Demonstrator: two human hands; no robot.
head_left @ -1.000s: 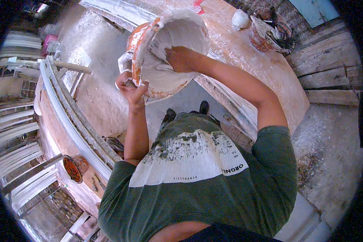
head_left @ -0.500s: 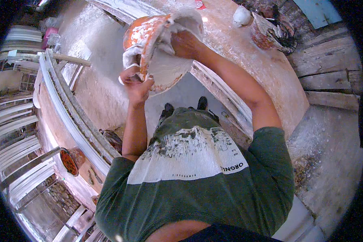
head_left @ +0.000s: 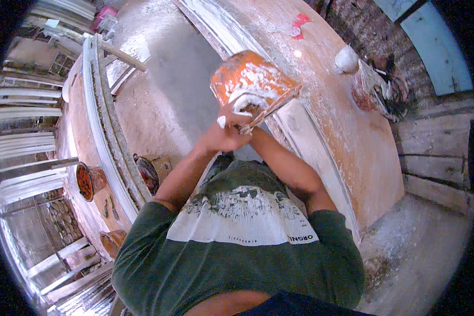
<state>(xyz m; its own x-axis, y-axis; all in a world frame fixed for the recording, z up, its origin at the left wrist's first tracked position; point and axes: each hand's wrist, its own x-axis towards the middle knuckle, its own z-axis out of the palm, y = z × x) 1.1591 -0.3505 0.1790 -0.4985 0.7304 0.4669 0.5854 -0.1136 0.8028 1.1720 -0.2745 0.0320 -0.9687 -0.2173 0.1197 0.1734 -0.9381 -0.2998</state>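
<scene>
An orange bucket [head_left: 241, 73] smeared with white plaster hangs tilted in front of me, its outer side and bottom showing. Its mouth is turned down and away to the right, so the inside is hidden. My left hand [head_left: 227, 130] is closed on the bucket at its rim and handle, with white plaster on the fingers. My right forearm [head_left: 287, 166] reaches up beneath the bucket; the right hand is hidden behind the bucket and my left hand, and its fingers do not show.
A long workbench [head_left: 368, 163] with white-smeared edge strips runs along the right, carrying a red scrap [head_left: 300, 25] and a white bundle [head_left: 347, 59]. At left is another bench with a long white strip [head_left: 101, 126] and a small bucket [head_left: 91, 181]. White lengths [head_left: 26, 111] lie stacked beyond.
The bucket has moved right and nearer to me, and has been turned so its mouth no longer shows. My right hand, seen inside it before, is now hidden.
</scene>
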